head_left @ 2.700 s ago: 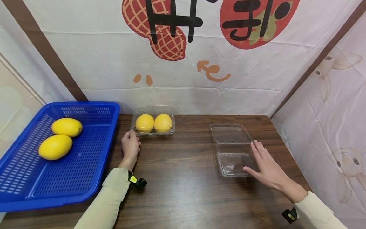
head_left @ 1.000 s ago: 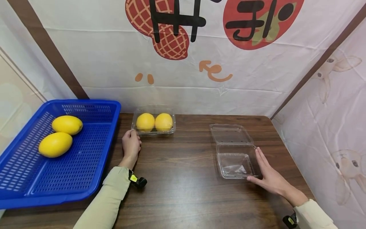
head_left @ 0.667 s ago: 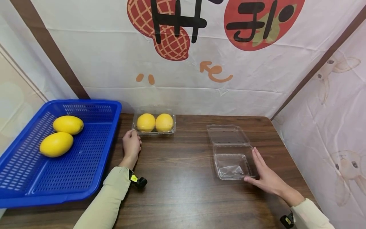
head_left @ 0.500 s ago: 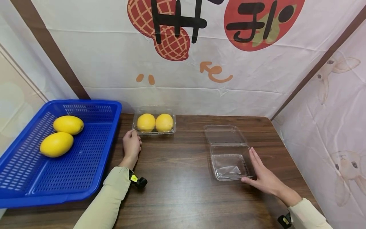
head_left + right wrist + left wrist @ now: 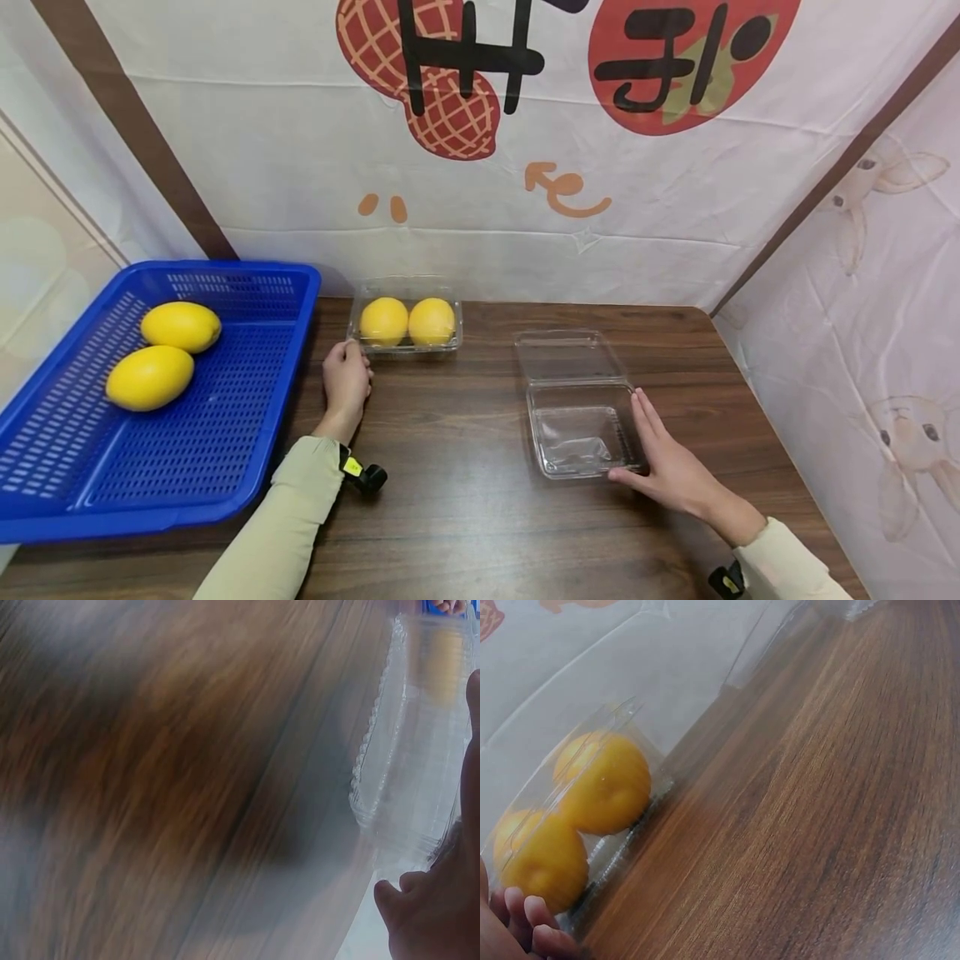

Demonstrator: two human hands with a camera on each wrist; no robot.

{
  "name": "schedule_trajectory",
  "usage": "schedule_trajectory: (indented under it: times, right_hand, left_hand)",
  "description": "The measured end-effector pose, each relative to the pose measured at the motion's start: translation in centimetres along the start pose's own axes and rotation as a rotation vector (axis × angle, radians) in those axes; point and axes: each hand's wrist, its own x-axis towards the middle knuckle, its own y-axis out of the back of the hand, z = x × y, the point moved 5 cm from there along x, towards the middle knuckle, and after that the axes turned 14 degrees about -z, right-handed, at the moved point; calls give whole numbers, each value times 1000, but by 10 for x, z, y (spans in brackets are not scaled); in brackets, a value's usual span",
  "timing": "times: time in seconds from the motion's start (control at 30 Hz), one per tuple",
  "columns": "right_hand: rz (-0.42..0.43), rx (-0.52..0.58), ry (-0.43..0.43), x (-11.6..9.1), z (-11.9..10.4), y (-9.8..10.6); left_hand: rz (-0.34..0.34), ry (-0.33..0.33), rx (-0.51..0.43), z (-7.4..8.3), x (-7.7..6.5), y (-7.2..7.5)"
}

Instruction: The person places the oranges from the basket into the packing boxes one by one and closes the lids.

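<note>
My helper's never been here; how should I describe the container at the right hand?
On the brown table, find the right hand. Its outstretched fingers touch a clear plastic container with its lid flipped open. Unlike the clear box near the blue basket, it holds no yellow fruit.

Basket [image 5: 225, 400] left, fruit pack [image 5: 408, 350] between, container [image 5: 581, 425] right

We're seeing bright, even light here, pale glare pooling on the wood-grain tabletop [image 5: 472, 508], glints on the open plastic clamshell [image 5: 573, 429], and our right-wrist view smeared by heavy blur!
</note>
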Motion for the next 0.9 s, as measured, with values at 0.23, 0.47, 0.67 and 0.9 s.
schedule_trajectory:
  times: [0.23,0.47,0.67,0.9]
  right_hand:
    - [6,-14,-9,8,-15,-4]
    - [36,-34,-5,14,-29,-7]
    - [27,-53,-13,17,-35,-10]
    - [11,-43,-22,19,-38,-11]
  left_hand:
    - [-22,3,-4,-2,2,1]
    - [-40,-1,5,-3,1,2]
    - [-52,2,12,-4,1,2]
    - [-62,33,-22,-5,-1,2]
